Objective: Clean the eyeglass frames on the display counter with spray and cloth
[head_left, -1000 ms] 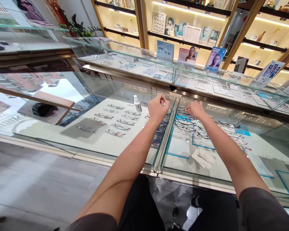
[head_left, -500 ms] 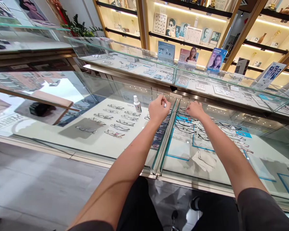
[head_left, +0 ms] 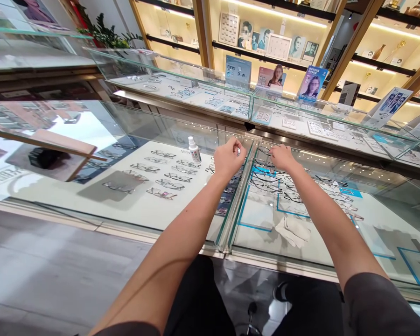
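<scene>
My left hand (head_left: 230, 158) hovers over the left glass counter, fingers curled in a pinch; a small pale bit shows between them, too small to name. Beyond the seam between the counters, my right hand (head_left: 283, 157) has its fingertips closed on the end of a pair of eyeglasses (head_left: 264, 149). Just below lie more dark-framed eyeglasses (head_left: 266, 185) in rows, partly hidden by my right forearm. Left of my left hand stands a white spray bottle (head_left: 194, 150). A crumpled pale cloth (head_left: 293, 232) rests on the right counter, nearer to me.
Rows of eyeglasses (head_left: 170, 184) fill the left counter, and a wooden-edged board (head_left: 61, 140) shows at far left. The glass seam (head_left: 235, 210) runs between the counters. Behind stands a second glass showcase (head_left: 199, 100) with upright advertising cards (head_left: 313, 84).
The view has shifted slightly, moving the counters a little left. A pair of eyeglasses now shows at my right fingertips, which sit slightly higher in view. My left hand stays pinched.
</scene>
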A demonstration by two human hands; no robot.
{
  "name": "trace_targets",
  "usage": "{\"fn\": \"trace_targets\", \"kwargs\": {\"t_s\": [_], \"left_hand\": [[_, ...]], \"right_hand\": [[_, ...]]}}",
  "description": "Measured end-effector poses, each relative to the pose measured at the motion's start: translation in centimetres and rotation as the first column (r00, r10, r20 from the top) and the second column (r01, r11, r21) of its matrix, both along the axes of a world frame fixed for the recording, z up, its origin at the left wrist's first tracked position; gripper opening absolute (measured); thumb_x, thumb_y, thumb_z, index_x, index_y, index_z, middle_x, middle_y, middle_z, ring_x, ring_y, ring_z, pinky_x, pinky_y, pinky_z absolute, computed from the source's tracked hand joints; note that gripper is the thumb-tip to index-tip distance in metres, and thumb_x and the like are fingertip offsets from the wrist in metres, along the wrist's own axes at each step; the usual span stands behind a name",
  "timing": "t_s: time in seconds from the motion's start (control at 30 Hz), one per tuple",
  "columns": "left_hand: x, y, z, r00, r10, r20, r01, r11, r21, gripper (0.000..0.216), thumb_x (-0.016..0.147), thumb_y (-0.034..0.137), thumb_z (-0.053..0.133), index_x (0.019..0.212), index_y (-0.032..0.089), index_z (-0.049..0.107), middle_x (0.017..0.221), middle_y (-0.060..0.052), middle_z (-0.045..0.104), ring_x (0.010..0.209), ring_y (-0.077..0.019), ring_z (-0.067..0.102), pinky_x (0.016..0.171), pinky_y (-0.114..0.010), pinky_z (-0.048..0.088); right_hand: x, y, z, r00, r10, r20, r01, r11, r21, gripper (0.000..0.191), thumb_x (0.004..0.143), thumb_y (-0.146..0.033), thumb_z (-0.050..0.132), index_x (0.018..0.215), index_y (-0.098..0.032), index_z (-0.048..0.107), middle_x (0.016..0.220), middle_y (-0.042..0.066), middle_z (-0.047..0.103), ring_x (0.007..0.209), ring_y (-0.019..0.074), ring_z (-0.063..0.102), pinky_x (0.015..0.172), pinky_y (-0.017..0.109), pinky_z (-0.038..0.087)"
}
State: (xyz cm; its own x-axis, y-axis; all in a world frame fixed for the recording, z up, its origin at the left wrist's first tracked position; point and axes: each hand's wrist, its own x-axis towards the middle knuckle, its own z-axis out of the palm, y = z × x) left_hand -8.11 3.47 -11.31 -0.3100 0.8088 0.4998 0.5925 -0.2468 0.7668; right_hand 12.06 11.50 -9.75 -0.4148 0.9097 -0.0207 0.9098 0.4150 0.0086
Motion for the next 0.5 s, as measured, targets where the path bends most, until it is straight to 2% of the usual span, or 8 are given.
{"fn": "trace_targets", "kwargs": {"t_s": [0.07, 0.13, 0.17, 0.23, 0.3, 0.37, 0.43, 0.5], "left_hand": [[0.1, 0.3, -0.3, 0.991, -0.114, 0.068, 0.118, 0.991, -0.055, 0.011, 0.082, 0.017, 0.061, 0.073, 0.02, 0.055, 0.057, 0.005, 0.047, 0.058, -0.0134, 0.045, 0.065, -0.028, 0.033], [0.5, 0.5, -0.5, 0.94, -0.269, 0.21, 0.299, 0.945, -0.131, 0.01, 0.084, 0.017, 0.06, 0.075, 0.018, 0.06, 0.059, 0.004, 0.052, 0.058, -0.0123, 0.046, 0.063, -0.027, 0.034], [0.9, 0.6, -0.7, 0.887, -0.345, 0.306, 0.407, 0.897, -0.17, 0.01, 0.085, 0.019, 0.06, 0.075, 0.017, 0.062, 0.06, 0.003, 0.054, 0.057, -0.0116, 0.046, 0.06, -0.026, 0.034], [1.8, 0.5, -0.9, 0.719, -0.45, 0.53, 0.629, 0.745, -0.221, 0.014, 0.089, 0.022, 0.06, 0.078, 0.015, 0.065, 0.064, 0.001, 0.06, 0.054, -0.0104, 0.048, 0.053, -0.024, 0.033], [3.0, 0.1, -1.0, 0.51, -0.429, 0.746, 0.794, 0.567, -0.217, 0.02, 0.094, 0.027, 0.06, 0.082, 0.013, 0.067, 0.069, -0.003, 0.064, 0.053, -0.0097, 0.05, 0.049, -0.022, 0.033], [4.1, -0.2, -1.1, 0.321, -0.304, 0.897, 0.887, 0.427, -0.173, 0.023, 0.097, 0.028, 0.058, 0.084, 0.012, 0.068, 0.071, -0.005, 0.066, 0.052, -0.0096, 0.053, 0.047, -0.02, 0.035], [5.0, -0.5, -1.1, 0.172, -0.185, 0.968, 0.936, 0.336, -0.103, 0.022, 0.099, 0.024, 0.056, 0.086, 0.011, 0.068, 0.071, -0.006, 0.066, 0.051, -0.0093, 0.053, 0.046, -0.02, 0.037], [5.5, -0.5, -0.9, 0.076, -0.137, 0.988, 0.956, 0.293, -0.033, 0.018, 0.098, 0.018, 0.056, 0.086, 0.01, 0.068, 0.072, -0.006, 0.066, 0.051, -0.0092, 0.053, 0.047, -0.019, 0.04]], "right_hand": [[1.0, -1.0, 0.3, 0.995, 0.026, -0.096, -0.019, 0.997, 0.072, 0.048, 0.097, -0.012, 0.038, 0.129, -0.016, 0.074, 0.151, 0.014, 0.065, 0.134, 0.0362, 0.049, 0.113, 0.058, 0.037], [2.0, -2.7, 0.5, 0.971, 0.097, -0.218, -0.061, 0.984, 0.167, 0.048, 0.097, -0.012, 0.039, 0.129, -0.015, 0.074, 0.149, 0.014, 0.067, 0.133, 0.036, 0.05, 0.113, 0.059, 0.038], [2.5, -3.8, 0.5, 0.957, 0.13, -0.26, -0.076, 0.975, 0.207, 0.047, 0.096, -0.012, 0.041, 0.13, -0.014, 0.074, 0.148, 0.014, 0.068, 0.133, 0.0363, 0.05, 0.112, 0.06, 0.039], [3.2, -6.2, 0.5, 0.93, 0.192, -0.314, -0.098, 0.951, 0.293, 0.047, 0.096, -0.013, 0.042, 0.132, -0.015, 0.073, 0.147, 0.015, 0.069, 0.135, 0.0367, 0.051, 0.112, 0.06, 0.04], [3.6, -8.6, 0.4, 0.911, 0.234, -0.338, -0.111, 0.931, 0.347, 0.048, 0.096, -0.013, 0.043, 0.135, -0.015, 0.071, 0.147, 0.014, 0.069, 0.136, 0.0363, 0.052, 0.113, 0.059, 0.04], [3.9, -10.5, 0.1, 0.896, 0.274, -0.35, -0.127, 0.912, 0.389, 0.048, 0.096, -0.014, 0.044, 0.137, -0.015, 0.07, 0.148, 0.014, 0.069, 0.137, 0.0364, 0.052, 0.113, 0.058, 0.039], [4.1, -11.8, -0.3, 0.882, 0.315, -0.351, -0.146, 0.89, 0.432, 0.048, 0.097, -0.015, 0.044, 0.139, -0.017, 0.067, 0.15, 0.013, 0.068, 0.138, 0.0362, 0.052, 0.114, 0.058, 0.038], [4.4, -12.4, -0.7, 0.87, 0.352, -0.344, -0.164, 0.866, 0.471, 0.048, 0.098, -0.015, 0.044, 0.141, -0.018, 0.066, 0.151, 0.012, 0.067, 0.14, 0.0359, 0.051, 0.115, 0.058, 0.038]]}}
